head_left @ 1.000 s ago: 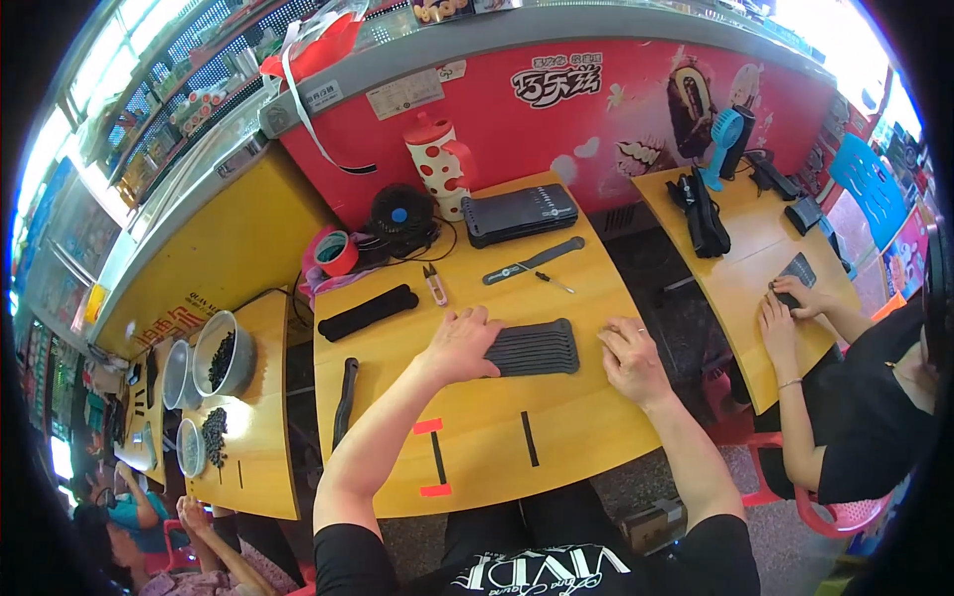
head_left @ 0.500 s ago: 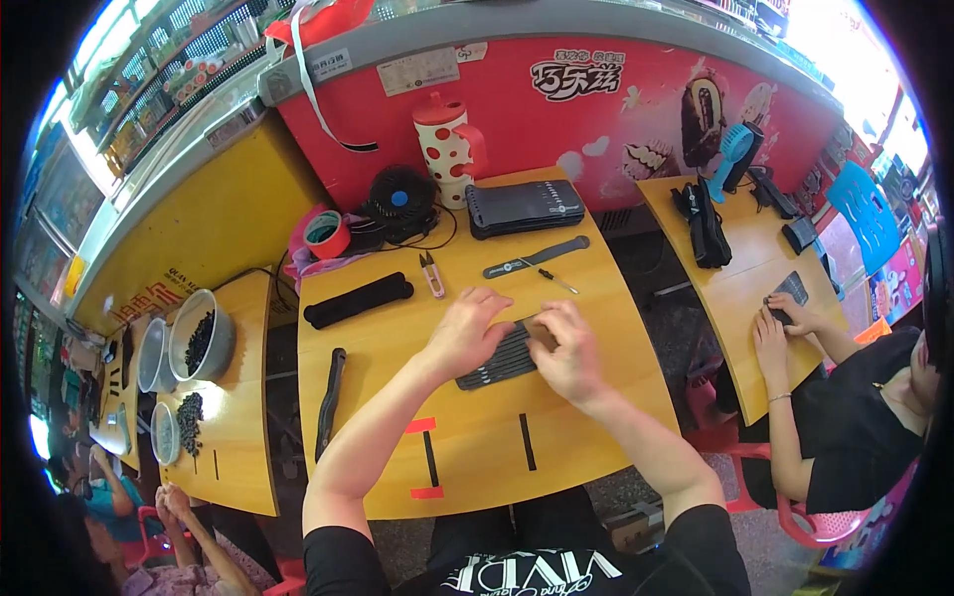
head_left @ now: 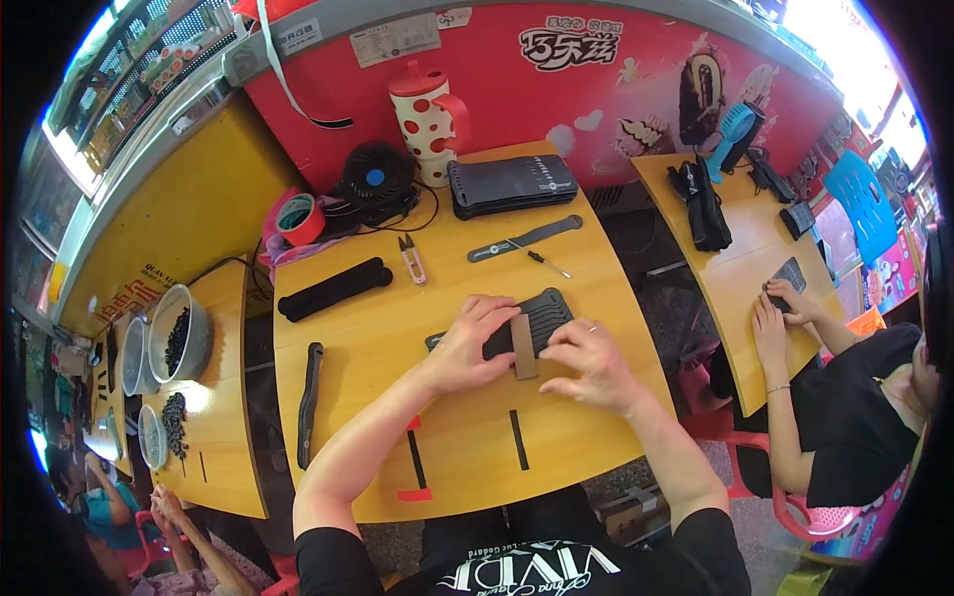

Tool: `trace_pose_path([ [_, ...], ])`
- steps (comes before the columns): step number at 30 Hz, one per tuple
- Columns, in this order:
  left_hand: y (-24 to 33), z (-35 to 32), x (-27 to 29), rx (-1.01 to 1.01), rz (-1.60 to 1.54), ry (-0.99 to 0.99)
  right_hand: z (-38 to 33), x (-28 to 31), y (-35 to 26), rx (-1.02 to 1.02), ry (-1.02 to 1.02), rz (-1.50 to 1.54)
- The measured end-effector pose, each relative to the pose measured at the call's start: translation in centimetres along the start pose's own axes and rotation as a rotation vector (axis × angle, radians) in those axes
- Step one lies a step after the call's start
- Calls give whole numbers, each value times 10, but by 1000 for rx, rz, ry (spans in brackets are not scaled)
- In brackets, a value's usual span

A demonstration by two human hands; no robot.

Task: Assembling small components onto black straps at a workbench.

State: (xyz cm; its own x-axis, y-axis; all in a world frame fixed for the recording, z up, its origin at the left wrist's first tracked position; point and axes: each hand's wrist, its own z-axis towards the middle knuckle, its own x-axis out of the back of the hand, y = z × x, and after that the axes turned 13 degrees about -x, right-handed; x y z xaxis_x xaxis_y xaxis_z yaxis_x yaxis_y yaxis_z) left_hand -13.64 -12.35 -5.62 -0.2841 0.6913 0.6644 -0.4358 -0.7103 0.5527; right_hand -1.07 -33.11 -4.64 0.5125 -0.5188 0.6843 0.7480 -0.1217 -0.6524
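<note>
A fan-like stack of dark grey ribbed straps lies mid-table. Across it sits a short brown strip, upright in the picture. My left hand rests on the stack's left part, thumb and fingers spread, their tips at the strip's left edge. Just right of the strip, my right hand hovers low at the stack's near right corner, thumb apart from bent fingers, nothing visible between them. Beyond lie a single grey strap, a thin black-handled tool and pink thread snips.
A black rolled pouch, a folded black strap, and black strips with red tape lie around. At the back stand a fan, a dotted tumbler and a dark stack. A co-worker sits at right.
The brown strip now shows on the straps, and the straps show more to the right. My right hand has moved slightly right and down, away from the stack. The view has shifted slightly.
</note>
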Motion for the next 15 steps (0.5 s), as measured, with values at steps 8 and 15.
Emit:
trace_pose_path([
  [8,-5,-2,-5,73,-3,27,-2,-20,2,193,101,-317],
  [15,1,-1,-12,80,66,131,-2,-25,7,150,158,-280],
])
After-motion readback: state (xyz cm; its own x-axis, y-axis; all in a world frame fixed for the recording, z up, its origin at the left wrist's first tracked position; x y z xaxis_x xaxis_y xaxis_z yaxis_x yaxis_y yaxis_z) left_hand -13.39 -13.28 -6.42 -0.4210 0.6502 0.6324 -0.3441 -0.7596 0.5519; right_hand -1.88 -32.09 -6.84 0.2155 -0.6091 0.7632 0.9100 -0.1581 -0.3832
